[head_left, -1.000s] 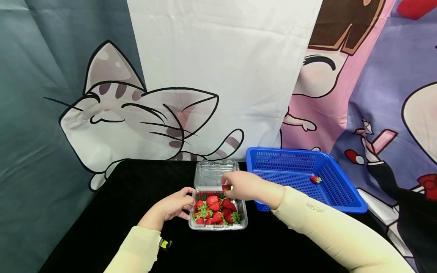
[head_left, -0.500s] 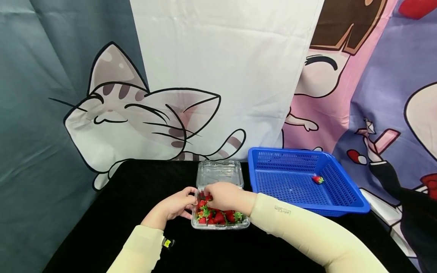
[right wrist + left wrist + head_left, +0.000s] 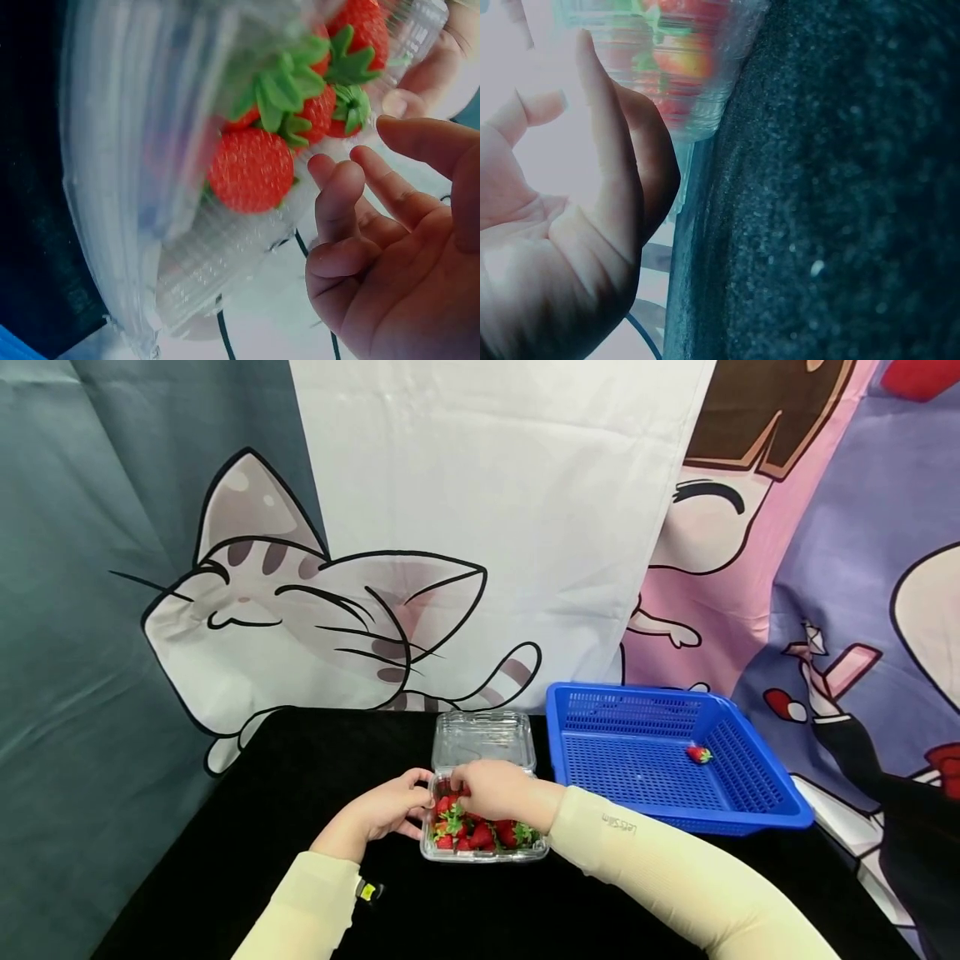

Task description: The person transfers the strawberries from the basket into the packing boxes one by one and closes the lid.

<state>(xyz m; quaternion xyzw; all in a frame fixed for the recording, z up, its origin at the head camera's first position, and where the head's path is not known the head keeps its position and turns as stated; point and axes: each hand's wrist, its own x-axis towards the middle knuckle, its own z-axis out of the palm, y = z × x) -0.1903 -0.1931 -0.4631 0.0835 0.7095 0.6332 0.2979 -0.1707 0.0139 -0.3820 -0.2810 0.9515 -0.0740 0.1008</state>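
A clear plastic clamshell box [image 3: 487, 857] holds several red strawberries [image 3: 480, 837] with green leaves. Its lid [image 3: 483, 739] is laid back behind it. My left hand [image 3: 390, 806] grips the box's left rim, thumb at the edge and other fingers along the outer wall. Over the back left of the berries reaches my right hand [image 3: 491, 789], covering part of them in the head view. In the right wrist view, the fingertips [image 3: 322, 163] are beside a strawberry [image 3: 251, 169], thumb and forefinger apart with nothing between them.
To the right stands a blue perforated basket [image 3: 558, 735] with one strawberry [image 3: 698, 753] in it. Black cloth [image 3: 352, 743] covers the table. A printed curtain [image 3: 480, 485] hangs behind the table.
The right hand has moved left and down into the box with a strawberry and let it go there. The left hand stays at the rim.
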